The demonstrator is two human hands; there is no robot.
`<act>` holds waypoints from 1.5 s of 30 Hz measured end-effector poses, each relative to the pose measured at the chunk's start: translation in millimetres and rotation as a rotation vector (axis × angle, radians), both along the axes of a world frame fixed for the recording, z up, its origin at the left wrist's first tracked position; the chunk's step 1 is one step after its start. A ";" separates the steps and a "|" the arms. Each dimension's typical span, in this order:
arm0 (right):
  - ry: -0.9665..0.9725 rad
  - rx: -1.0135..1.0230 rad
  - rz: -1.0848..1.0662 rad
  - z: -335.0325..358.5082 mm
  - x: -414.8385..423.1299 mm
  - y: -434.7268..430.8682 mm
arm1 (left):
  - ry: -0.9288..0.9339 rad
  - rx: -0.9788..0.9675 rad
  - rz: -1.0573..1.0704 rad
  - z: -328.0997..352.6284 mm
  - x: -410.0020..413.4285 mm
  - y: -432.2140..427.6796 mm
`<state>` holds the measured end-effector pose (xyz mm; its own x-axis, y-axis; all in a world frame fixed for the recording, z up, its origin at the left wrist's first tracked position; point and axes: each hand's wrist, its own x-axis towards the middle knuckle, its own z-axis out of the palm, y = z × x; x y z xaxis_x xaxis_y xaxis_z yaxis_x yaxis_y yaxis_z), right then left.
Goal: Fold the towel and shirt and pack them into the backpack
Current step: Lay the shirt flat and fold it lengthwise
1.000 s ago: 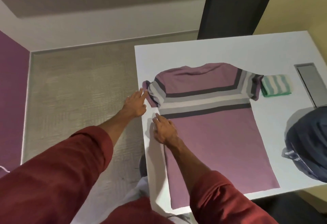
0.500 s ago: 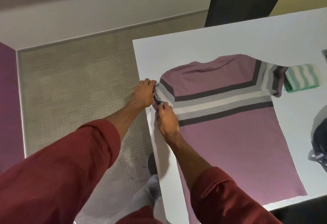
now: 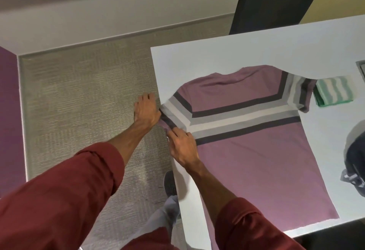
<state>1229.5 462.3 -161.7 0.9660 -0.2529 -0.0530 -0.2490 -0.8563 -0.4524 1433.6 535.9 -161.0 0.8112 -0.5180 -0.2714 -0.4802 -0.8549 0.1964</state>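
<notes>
1. Reaching in from the bottom of the frame, the right hand (image 3: 184,148) sits at centre on the shirt (image 3: 246,151). Its bent fingers close on the lower edge of the left-side sleeve (image 3: 171,114) by the armpit (the thumb is tucked under, so the pinch is my reading).
2. Just left of it, the left hand (image 3: 147,109) grips the sleeve's end at the left edge of the table (image 3: 217,58), thumb on the cloth and fingers curled round it.
3. Spread flat, the shirt fills the centre and lower right, with the collar toward the top. It looks a thin, soft knit that is light and limp, so I expect it to sag and crease wherever it is unsupported. Seams and corners should be the best holds (sleeve end, shoulder, hem), taken with both hands and laid over rather than lifted high.
4. At the right edge the dark backpack (image 3: 357,155) is only partly in view, apart from the shirt. Whether it is open I cannot tell.
5. Upper right, the striped towel (image 3: 333,89) lies folded just beside the far sleeve.
</notes>
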 end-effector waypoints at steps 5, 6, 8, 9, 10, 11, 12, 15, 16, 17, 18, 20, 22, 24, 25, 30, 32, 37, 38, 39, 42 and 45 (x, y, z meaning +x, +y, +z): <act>0.133 -0.060 -0.198 -13.1 -44.1 -4.1 | 0.017 -0.115 -0.434 -9.7 -24.5 -22.4; 0.186 -0.080 -0.219 -19.7 -55.1 -3.2 | 0.045 -0.068 -0.499 -15.2 -30.8 -26.1; 0.273 -0.073 -0.240 -30.1 -75.5 -1.7 | 0.089 0.053 -0.549 -25.6 -43.9 -30.8; 0.302 -0.066 -0.235 -33.8 -84.4 -0.5 | 0.086 0.102 -0.544 -29.3 -49.5 -32.3; 0.324 -0.065 -0.225 -36.3 -92.6 1.2 | 0.069 0.134 -0.526 -30.1 -54.9 -33.3; 0.340 -0.062 -0.216 -37.7 -100.6 2.9 | 0.048 0.148 -0.504 -29.8 -60.2 -35.0; 0.346 -0.057 -0.213 -39.5 -107.4 5.3 | 0.020 0.142 -0.477 -28.5 -64.9 -35.4; 0.341 -0.042 -0.244 -42.6 -128.8 10.6 | -0.098 0.032 -0.390 -20.9 -85.0 -35.3; 0.346 -0.038 -0.248 -42.5 -136.7 12.2 | -0.129 -0.023 -0.365 -17.3 -94.8 -34.4; 0.351 -0.042 -0.246 -42.2 -144.1 14.3 | -0.154 -0.070 -0.345 -15.4 -104.9 -33.2; 0.354 -0.046 -0.241 -41.9 -151.9 16.6 | -0.165 -0.104 -0.327 -13.5 -115.8 -31.6; 0.359 -0.044 -0.225 -41.0 -168.0 20.8 | -0.125 -0.136 -0.263 -10.8 -136.7 -29.9; 0.377 -0.035 -0.200 -38.0 -183.8 22.7 | -0.008 -0.117 -0.145 -9.8 -154.4 -28.6; 0.398 -0.029 -0.180 -35.5 -198.5 24.6 | 0.097 -0.102 -0.035 -11.7 -169.6 -26.3; 0.405 -0.035 -0.176 -33.9 -204.4 26.0 | 0.132 -0.117 0.017 -12.8 -176.2 -26.0; 0.402 -0.025 -0.211 -20.7 -234.7 36.6 | 0.350 -0.178 0.291 -11.6 -190.6 -35.0; 0.383 0.018 -0.288 -11.3 -245.4 41.3 | 0.435 -0.209 0.409 -15.5 -189.7 -39.9; 0.427 0.102 -0.404 -2.0 -265.9 44.5 | 0.705 -0.491 0.786 -10.7 -180.2 -57.5; 0.445 0.121 -0.406 -2.4 -268.5 43.7 | 0.744 -0.545 0.812 -12.5 -176.9 -60.8; 0.448 0.132 -0.410 -2.1 -269.6 42.8 | 0.779 -0.592 0.832 -11.0 -175.3 -63.7; 0.420 0.142 -0.402 1.2 -265.6 42.1 | 0.867 -0.746 0.976 -2.5 -172.9 -69.1; 0.422 0.186 -0.418 5.0 -261.1 38.7 | 0.970 -0.755 1.127 -10.9 -156.6 -68.8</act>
